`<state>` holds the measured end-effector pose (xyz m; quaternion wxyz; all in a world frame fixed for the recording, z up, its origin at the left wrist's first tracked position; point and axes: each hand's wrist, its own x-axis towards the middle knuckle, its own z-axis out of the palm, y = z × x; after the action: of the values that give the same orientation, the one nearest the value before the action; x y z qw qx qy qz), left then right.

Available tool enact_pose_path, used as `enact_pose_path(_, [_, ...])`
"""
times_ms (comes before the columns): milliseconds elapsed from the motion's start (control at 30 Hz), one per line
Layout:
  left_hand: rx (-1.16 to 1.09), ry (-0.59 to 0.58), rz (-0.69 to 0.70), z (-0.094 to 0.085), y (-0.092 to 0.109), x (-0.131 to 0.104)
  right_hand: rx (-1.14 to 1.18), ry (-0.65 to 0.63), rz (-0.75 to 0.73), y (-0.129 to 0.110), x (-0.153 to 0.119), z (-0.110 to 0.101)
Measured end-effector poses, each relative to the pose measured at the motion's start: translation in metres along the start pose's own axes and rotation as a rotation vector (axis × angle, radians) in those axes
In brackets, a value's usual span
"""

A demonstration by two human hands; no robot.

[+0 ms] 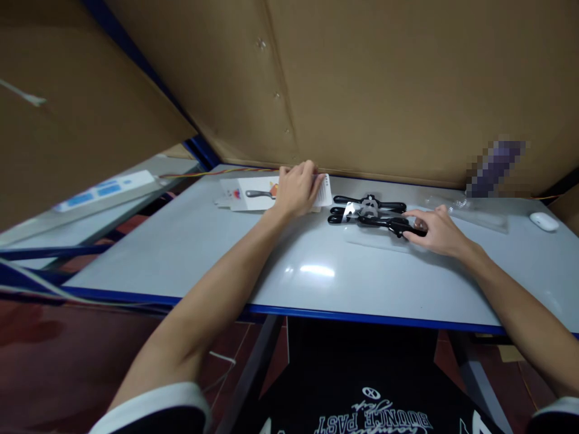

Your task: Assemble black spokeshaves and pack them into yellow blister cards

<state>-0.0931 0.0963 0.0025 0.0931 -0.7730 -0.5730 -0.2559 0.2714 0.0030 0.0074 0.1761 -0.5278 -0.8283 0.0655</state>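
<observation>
Flat white cards [253, 185] printed with a dark-handled tool lie at the table's back left. My left hand [296, 188] rests over their right end, its fingers bent around the edge of the top card. Several black-handled tools [371, 202] lie side by side in the middle, some with clear plastic on them. My right hand [432, 230] has thumb and fingers closed on the right end of the nearest black tool [389, 224]. Beneath these tools is a clear plastic sleeve [380, 241].
The pale table [190, 253] has a blue front edge. Clear plastic bags [479, 214] and a white mouse [544, 221] lie to the right. A pixelated purple object [495, 169] stands at the back right. On the left shelf is a white power strip [108, 190]. Brown boards rise behind.
</observation>
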Motion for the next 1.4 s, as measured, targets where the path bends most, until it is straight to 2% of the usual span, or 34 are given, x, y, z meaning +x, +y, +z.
enact_pose_path(67, [-0.023,0.052,0.052,-0.011,0.011,-0.004,0.041,0.024,0.026,0.001,0.003,0.007])
enact_pose_path(133, [-0.043,0.045,0.129,-0.022,0.024,-0.011,0.065,0.043,0.039,0.000,0.006,0.011])
enact_pose_path(233, [-0.076,-0.079,0.231,-0.030,0.047,-0.022,0.068,0.060,0.055,-0.002,0.008,0.012])
enact_pose_path(333, [-0.023,-0.218,0.250,-0.030,0.064,-0.029,0.080,0.062,0.080,-0.003,0.008,0.010])
enact_pose_path(400, [0.021,-0.270,0.244,-0.029,0.068,-0.030,0.099,0.057,0.097,-0.003,0.007,0.010])
enact_pose_path(533, [0.085,-0.254,0.193,-0.030,0.064,-0.026,0.128,0.063,0.097,0.001,0.007,0.012])
enact_pose_path(633, [0.106,-0.239,0.173,-0.032,0.061,-0.025,0.146,0.081,0.044,0.004,0.008,0.014])
enact_pose_path(767, [0.103,-0.319,0.219,-0.030,0.063,-0.025,0.142,0.128,-0.010,0.006,0.010,0.014])
enact_pose_path(933, [0.069,-0.408,0.272,-0.028,0.059,-0.024,0.066,0.067,0.056,0.003,0.009,0.014])
enact_pose_path(1167, [0.001,-0.365,0.269,-0.024,0.045,-0.020,-0.042,0.061,0.057,-0.001,0.009,0.016])
enact_pose_path(1400, [-0.048,-0.361,0.342,-0.022,0.038,-0.016,-0.061,0.042,0.078,-0.004,0.010,0.016])
